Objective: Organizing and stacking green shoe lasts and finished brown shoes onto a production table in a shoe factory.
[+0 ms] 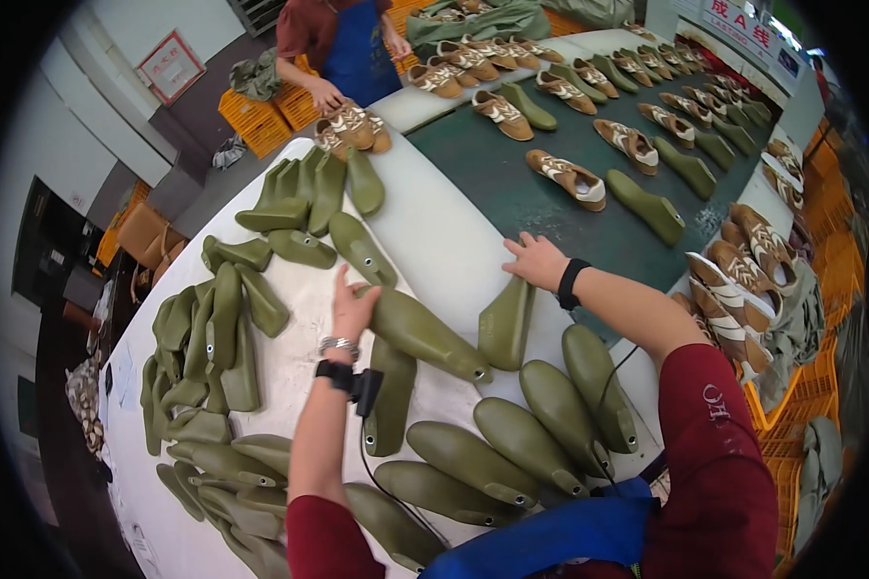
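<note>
Shoe last [425, 335] could slip at mid-frame

Left hand [350, 311], fingers partly open, meets its upper-left end; I cannot tell how firmly. Right hand [539, 262], fingers spread, is at another last [505, 326], grip unclear. Loose holds could drop either onto lower-centre lasts [465, 452].

Left hand [355, 311] was at the left end of a green shoe last [423, 333]; finger closure unclear. Right hand [536, 261], right of that grip, was at the upper end of a tilted second last [505, 326]; contact partly hidden. Left of the left-hand grip: heaped lasts [224, 318]. Bodyward of both hands: a row of lasts [526, 431]. Beyond the right hand: a dark green surface [483, 169] carrying brown-and-white shoes [562, 178] and more lasts.
</note>
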The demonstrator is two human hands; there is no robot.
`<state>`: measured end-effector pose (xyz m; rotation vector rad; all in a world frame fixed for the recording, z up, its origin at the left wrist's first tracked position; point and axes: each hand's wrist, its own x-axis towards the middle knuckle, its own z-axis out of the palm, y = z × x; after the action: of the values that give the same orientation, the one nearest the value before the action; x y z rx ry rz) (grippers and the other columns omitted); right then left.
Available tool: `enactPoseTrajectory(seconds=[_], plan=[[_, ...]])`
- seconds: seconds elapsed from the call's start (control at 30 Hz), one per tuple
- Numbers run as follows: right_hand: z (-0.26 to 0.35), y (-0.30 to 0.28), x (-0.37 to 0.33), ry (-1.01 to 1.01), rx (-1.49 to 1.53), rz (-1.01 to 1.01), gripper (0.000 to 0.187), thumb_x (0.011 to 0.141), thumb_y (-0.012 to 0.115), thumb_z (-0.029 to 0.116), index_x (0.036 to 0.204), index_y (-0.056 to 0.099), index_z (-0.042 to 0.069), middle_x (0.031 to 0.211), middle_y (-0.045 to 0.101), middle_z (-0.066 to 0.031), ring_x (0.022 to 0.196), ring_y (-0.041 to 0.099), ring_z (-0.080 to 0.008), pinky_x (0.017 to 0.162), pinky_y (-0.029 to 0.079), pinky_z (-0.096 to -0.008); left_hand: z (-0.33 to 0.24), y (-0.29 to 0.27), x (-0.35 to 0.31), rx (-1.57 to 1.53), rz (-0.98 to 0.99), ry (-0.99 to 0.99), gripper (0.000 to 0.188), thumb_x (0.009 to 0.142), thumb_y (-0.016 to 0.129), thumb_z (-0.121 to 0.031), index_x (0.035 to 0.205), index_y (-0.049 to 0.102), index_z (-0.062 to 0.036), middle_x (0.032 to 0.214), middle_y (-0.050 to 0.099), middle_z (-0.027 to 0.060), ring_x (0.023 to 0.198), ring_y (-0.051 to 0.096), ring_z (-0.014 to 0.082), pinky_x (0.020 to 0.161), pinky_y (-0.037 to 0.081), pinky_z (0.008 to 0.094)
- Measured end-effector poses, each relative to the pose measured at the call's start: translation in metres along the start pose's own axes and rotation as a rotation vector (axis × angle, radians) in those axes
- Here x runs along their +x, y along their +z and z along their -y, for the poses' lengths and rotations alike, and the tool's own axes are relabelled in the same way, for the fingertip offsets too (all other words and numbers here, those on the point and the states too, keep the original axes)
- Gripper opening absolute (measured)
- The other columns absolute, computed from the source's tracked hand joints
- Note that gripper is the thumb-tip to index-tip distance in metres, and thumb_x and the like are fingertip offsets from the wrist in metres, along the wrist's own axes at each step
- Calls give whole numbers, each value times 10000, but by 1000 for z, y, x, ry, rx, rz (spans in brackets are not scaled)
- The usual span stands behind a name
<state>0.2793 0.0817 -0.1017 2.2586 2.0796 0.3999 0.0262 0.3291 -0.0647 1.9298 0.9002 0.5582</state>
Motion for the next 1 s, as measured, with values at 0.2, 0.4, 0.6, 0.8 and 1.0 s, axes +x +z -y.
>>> enactPoseTrajectory(seconds=[0.2, 0.4, 0.6, 0.8, 1.0], plan=[[8, -3, -11, 907, 1422, 198, 595, 800, 564, 332, 1238, 292, 34, 694, 531, -142, 429, 510, -211, 385, 440, -310, 24, 94, -44, 447, 351, -9, 991, 681, 643, -533, 1374, 166, -9, 1368, 176, 332, 1282, 205, 431, 1063, 179, 444], [38, 15, -3, 1004, 1605, 155, 545, 757, 645, 265, 1156, 420, -29, 963, 591, -139, 804, 607, -243, 671, 518, -385, 27, 134, -81, 292, 237, 54, 866, 622, 714, -296, 1313, 278, -8, 1369, 188, 288, 1178, 351, 446, 983, 338, 421], [7, 58, -15, 713, 825, 266, 283, 795, 572, 219, 1019, 610, 50, 778, 641, -161, 736, 639, -261, 696, 503, -352, 7, 82, -96, 294, 450, 75, 794, 717, 668, -386, 1314, 306, -9, 1349, 239, 305, 1273, 254, 392, 1037, 267, 370], [50, 6, -18, 196, 618, 5, 555, 806, 568, 329, 1275, 379, 100, 1036, 548, -267, 818, 592, -391, 735, 481, -404, 59, -60, -44, 342, 218, 98, 645, 742, 665, -313, 1254, 403, -23, 1273, 433, 197, 1196, 404, 313, 1004, 321, 347], [77, -42, -4, 304, 416, 246, 549, 753, 595, 226, 1248, 384, 114, 824, 546, -224, 641, 574, -369, 580, 473, -429, 171, -149, 57, 442, -309, -502, 895, 691, 663, -399, 1377, 178, -92, 1277, 375, 281, 1192, 380, 378, 992, 331, 393]])
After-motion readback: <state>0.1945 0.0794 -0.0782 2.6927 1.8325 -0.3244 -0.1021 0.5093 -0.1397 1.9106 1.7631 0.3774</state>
